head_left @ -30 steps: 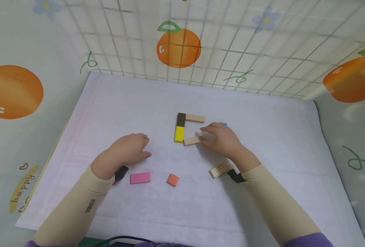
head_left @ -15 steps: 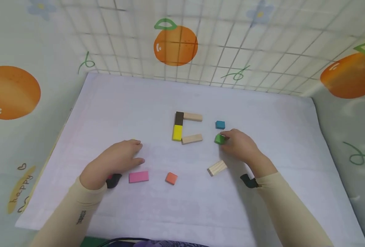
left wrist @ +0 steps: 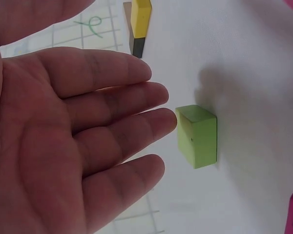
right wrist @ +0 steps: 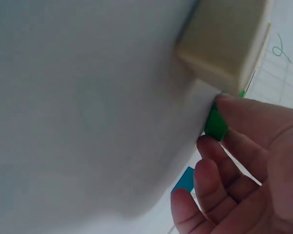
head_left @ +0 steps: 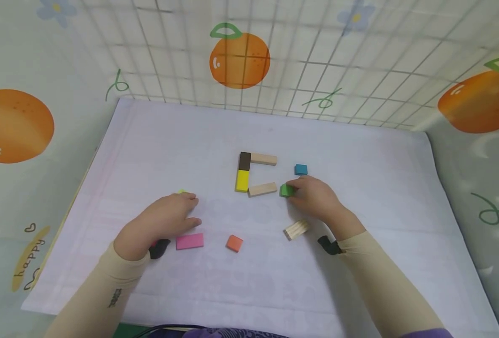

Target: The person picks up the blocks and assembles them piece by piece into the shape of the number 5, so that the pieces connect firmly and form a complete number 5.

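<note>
My right hand (head_left: 293, 192) pinches a small dark green block (head_left: 286, 190) on the white sheet, just right of the lower wooden bar (head_left: 262, 189). That bar, a yellow block (head_left: 242, 180), a brown block (head_left: 245, 161) and an upper wooden bar (head_left: 264, 159) form a C shape. The right wrist view shows thumb and finger of my right hand (right wrist: 211, 121) on the green block (right wrist: 216, 127). My left hand (head_left: 194, 210) rests palm down and holds nothing. Its relaxed fingers (left wrist: 136, 97) lie next to a light green block (left wrist: 198, 135).
A blue block (head_left: 301, 169) lies behind my right hand and a ridged wooden block (head_left: 296, 229) lies near that wrist. A pink block (head_left: 189, 241) and an orange block (head_left: 234, 243) sit at the front. Wire-grid walls with orange prints (head_left: 240, 60) enclose the white sheet (head_left: 181, 136).
My right hand left the lower wooden bar, took hold of the dark green block to the right and slid it left toward that bar. My left hand barely shifted.
</note>
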